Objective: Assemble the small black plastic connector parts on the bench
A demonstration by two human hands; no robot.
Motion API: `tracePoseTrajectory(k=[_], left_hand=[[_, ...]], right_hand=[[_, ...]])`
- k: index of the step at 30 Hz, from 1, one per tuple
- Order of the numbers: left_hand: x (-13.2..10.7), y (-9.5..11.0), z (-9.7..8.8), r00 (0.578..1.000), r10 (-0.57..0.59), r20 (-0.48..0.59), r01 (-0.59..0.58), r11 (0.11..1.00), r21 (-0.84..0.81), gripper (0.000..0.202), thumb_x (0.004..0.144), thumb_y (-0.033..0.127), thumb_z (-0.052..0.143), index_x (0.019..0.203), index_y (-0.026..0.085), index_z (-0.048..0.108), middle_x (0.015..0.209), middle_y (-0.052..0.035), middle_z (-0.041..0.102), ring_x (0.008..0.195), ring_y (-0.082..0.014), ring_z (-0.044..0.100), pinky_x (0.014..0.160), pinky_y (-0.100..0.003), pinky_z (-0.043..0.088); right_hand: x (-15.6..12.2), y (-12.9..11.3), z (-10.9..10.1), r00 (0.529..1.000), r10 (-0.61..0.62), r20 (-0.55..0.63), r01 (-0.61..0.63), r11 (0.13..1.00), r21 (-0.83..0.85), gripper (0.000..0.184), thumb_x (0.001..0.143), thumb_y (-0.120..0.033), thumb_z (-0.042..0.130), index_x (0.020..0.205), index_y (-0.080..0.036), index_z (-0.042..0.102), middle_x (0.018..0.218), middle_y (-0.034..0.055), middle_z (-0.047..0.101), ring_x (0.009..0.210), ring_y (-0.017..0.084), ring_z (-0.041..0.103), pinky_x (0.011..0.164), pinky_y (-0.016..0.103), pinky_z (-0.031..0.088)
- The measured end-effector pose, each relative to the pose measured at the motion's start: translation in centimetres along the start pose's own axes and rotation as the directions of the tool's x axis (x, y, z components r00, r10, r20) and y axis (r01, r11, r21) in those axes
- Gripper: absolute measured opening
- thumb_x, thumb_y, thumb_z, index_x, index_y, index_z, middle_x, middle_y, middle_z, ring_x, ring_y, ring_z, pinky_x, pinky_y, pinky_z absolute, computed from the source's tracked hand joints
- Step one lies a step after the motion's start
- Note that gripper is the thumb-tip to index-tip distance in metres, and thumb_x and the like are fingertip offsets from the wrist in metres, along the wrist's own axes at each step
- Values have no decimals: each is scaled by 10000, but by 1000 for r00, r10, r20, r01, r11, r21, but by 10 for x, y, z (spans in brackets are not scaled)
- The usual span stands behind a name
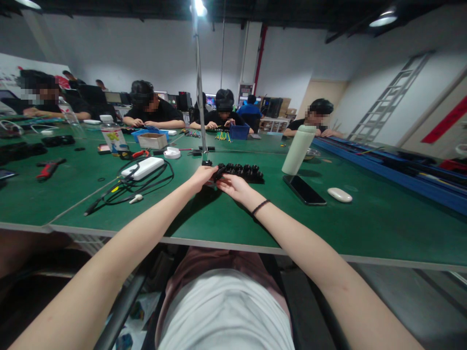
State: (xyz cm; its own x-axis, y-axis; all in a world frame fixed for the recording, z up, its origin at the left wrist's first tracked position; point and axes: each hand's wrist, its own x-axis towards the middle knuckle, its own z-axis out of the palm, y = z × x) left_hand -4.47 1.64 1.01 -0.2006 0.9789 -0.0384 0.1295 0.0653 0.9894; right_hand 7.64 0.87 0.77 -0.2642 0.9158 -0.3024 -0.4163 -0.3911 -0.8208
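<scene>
My left hand (203,178) and my right hand (236,187) meet near the middle of the green table (204,214). Between their fingertips is a small black part (219,172); both hands are closed on it, and its exact kind cannot be made out. Just behind my right hand, several black rounded parts (243,170) stand close together in rows. A dark strip shows beneath their right end. My fingers partly cover the left end of this group.
A metal pole (200,87) rises just beyond my hands. On the right are a pale green bottle (299,150), a phone (304,190) and a white case (339,195). Leftward lie a white power strip (143,168), black cable (109,197) and an earbud (136,199). Several people sit opposite.
</scene>
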Motion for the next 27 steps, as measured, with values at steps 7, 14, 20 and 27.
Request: tracePoseTrajectory(k=[7,14,20,27], left_hand=[[0,-2,-1,999,14,29,-14,1000,17,180,741,330,690,722,152,670,665,-23,637,596,-131,563,525,-243,417],[-2,-1,-2,999,48,8,-49,997,56,187,711,325,689,806,165,712,815,-54,706,706,-159,609,552,-244,419],[0,-3,-2,999,50,1,-50,995,87,307,631,273,729,925,186,732,844,-52,722,798,-181,637,583,-239,437],[-1,-2,-2,993,95,72,-102,991,90,392,630,188,678,1017,193,742,895,-52,743,835,-175,653,629,-231,464]], right_hand=[[1,0,-1,999,32,-27,-31,999,21,168,932,-104,419,810,-177,508,643,13,588,589,111,589,599,201,526],[2,-2,-2,999,38,-25,-38,999,6,207,967,-210,393,782,-181,481,628,9,556,560,112,573,569,199,513],[0,-3,-3,999,36,-12,-36,999,4,251,976,-253,351,777,-173,481,617,17,542,566,125,576,549,212,518],[6,-1,-4,999,38,-8,-38,999,3,241,980,-284,391,799,-162,493,603,4,518,539,123,568,543,219,525]])
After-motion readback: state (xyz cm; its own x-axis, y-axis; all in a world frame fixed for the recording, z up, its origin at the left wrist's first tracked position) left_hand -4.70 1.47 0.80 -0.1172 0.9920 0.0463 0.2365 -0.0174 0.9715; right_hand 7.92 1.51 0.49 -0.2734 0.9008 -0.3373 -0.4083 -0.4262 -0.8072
